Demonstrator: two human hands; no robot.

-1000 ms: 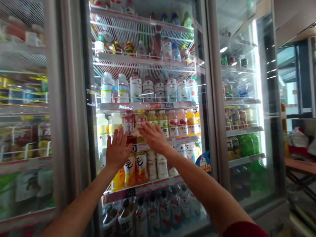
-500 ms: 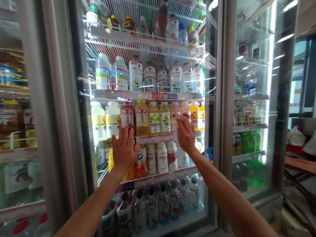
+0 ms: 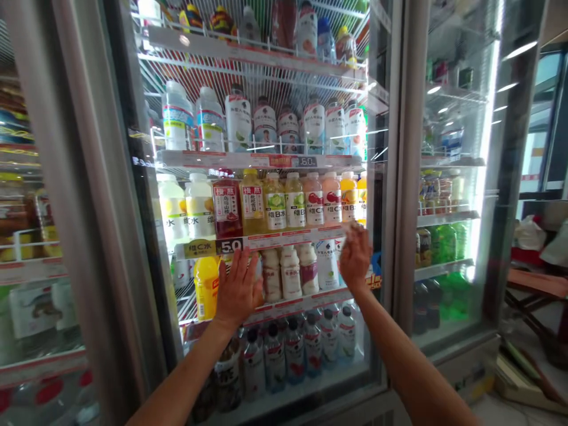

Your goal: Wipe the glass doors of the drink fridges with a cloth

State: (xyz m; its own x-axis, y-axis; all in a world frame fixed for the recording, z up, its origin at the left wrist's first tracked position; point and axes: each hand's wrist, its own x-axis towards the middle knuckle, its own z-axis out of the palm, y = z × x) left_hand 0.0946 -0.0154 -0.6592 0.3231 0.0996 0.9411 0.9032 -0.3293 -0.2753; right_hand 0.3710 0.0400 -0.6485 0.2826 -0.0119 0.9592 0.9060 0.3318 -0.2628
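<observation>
In the head view, a closed glass door [image 3: 379,195] of a drinks fridge stands in front of me, with light streaks reflected in it. My left hand [image 3: 239,287] lies flat on the glass, fingers spread, just below the 5.0 price tag [image 3: 229,245]. My right hand [image 3: 356,257] is up against the glass at the right. Its fingers are bent around something pale, perhaps a crumpled tissue or cloth; it is small and blurred. Behind the door, bottles of yellow drink [image 3: 206,288] and white yoghurt drink [image 3: 290,272] stand on a shelf, partly hidden by my hands.
Above are rows of vitamin-water bottles [image 3: 275,204] and white-labelled bottles [image 3: 238,121]. Dark-capped bottles [image 3: 294,349] fill the bottom. Metal door frames [image 3: 406,195] rise on both sides. A second fridge with green bottles [image 3: 457,245] stands right, near a brown folding stand [image 3: 539,281].
My right hand has moved down and to the right across the glass. My left hand has slid slightly right and down, uncovering the price tag. The view has shifted a little.
</observation>
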